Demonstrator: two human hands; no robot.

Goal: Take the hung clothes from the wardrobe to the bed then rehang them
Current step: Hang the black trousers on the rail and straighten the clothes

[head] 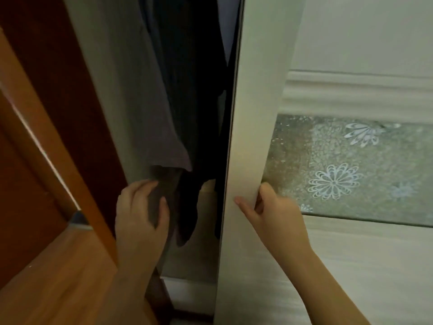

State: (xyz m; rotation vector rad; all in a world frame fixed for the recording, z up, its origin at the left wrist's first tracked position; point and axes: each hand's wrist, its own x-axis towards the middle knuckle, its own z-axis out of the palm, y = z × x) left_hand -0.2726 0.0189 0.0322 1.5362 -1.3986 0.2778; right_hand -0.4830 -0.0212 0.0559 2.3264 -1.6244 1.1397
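A white wardrobe door [248,137] with a frosted flower-patterned glass panel [351,165] stands slid partly aside, leaving a narrow gap. Inside hang a grey ribbed garment [150,102] and darker clothes [194,90]; their hangers are out of view. My left hand [138,214] grips a grey hanging piece of cloth [164,184] low in the gap, thumb and fingers curled round it. My right hand [269,207] holds the door's frame near its edge, with the thumb on the glass side and a finger lying on the frame's front.
A brown wooden door and frame [42,137] stand close on the left, with wooden floor [58,277] below. The white wardrobe base [192,292] shows at the bottom of the gap. The bed is not in view.
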